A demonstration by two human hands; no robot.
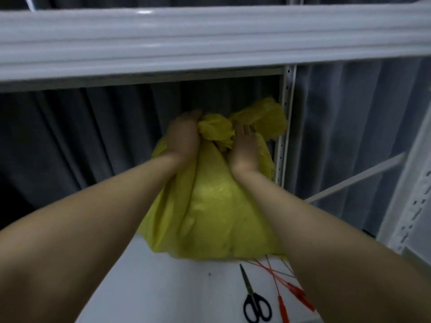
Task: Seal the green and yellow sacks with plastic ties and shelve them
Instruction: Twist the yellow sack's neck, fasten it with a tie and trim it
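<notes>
Two bare forearms reach forward from the bottom of the view, the left forearm (93,229) from the lower left and the right forearm (326,229) from the lower right. Between them, near the bottom edge, a pair of scissors (253,297) with black handles lies on the white shelf board (163,287). Its closed blades point away from the person, toward the sack. Just to the right of the scissors lie several red plastic ties (279,285). Their thin strands run up to the bottom edge of the sack, and the right forearm covers part of them.

The yellow sack (210,206) stands on this shelf board, toward the right side of the bay and close to the perforated white upright (285,122). It is full and its top is gathered into a bunched neck, with loose fabric spreading to the right behind it.

The left hand (184,136) grips this neck from the left, with the fingers curled round the gathered fabric. The right hand (246,148) lies against the neck from the right, fingers pointing up into the folds. I cannot tell if it pinches the fabric or only presses on it, because the thumb is hidden.

Above the hands a thick white shelf beam (210,40) crosses the whole view. A grey curtain (93,127) hangs behind the rack, and a thin white diagonal brace (356,177) shows on the right.
</notes>
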